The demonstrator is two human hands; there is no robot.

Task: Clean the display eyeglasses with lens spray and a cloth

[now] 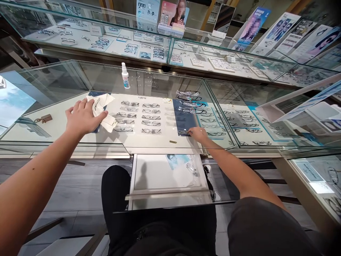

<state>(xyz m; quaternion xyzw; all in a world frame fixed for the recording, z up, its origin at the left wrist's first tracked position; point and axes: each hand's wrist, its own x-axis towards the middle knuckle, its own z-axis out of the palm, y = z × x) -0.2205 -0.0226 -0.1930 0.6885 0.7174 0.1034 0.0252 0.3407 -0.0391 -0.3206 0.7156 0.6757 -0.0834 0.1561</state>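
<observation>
My left hand [84, 116] lies flat, fingers spread, on a white cloth [104, 110] on top of the glass display case [53, 122]. My right hand [198, 133] reaches inside the case under the glass, fingers pinched on a pair of glasses [184, 132] lying on a dark blue tray [186, 117]. A white tray [138, 117] with several rows of glasses sits between my hands inside the case.
A small spray bottle [125, 75] stands on the glass at the back. A key fob [44, 118] lies at left. A pulled-out drawer [167, 176] holds a leaflet. More showcases [160, 46] and posters [282, 32] lie behind.
</observation>
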